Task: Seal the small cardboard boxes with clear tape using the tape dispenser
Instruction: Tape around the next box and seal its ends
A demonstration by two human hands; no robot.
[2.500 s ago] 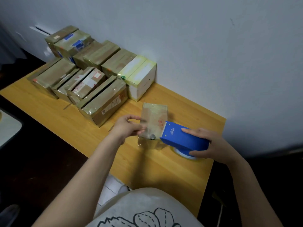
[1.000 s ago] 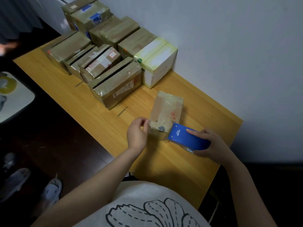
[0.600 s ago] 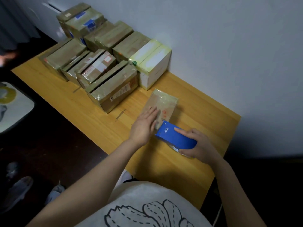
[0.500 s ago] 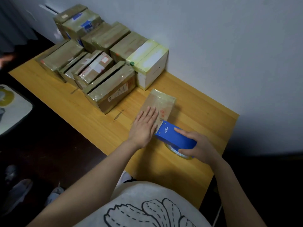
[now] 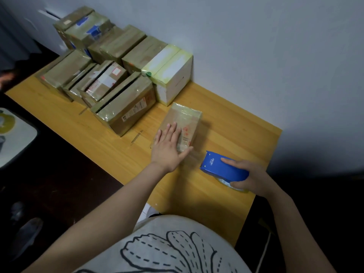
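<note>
Wooden tabletop by wall | box under flat, straight-fingered left hand — long axis running away from it | right hand grips dispenser, just right of box's near end

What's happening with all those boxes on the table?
Someone is sealing small boxes with tape. The left hand lies flat on a small box on the wooden table, pressing down on it. The right hand grips a blue tape dispenser, held just off the box's near end, not touching it. More taped boxes sit grouped by the wall.
</note>
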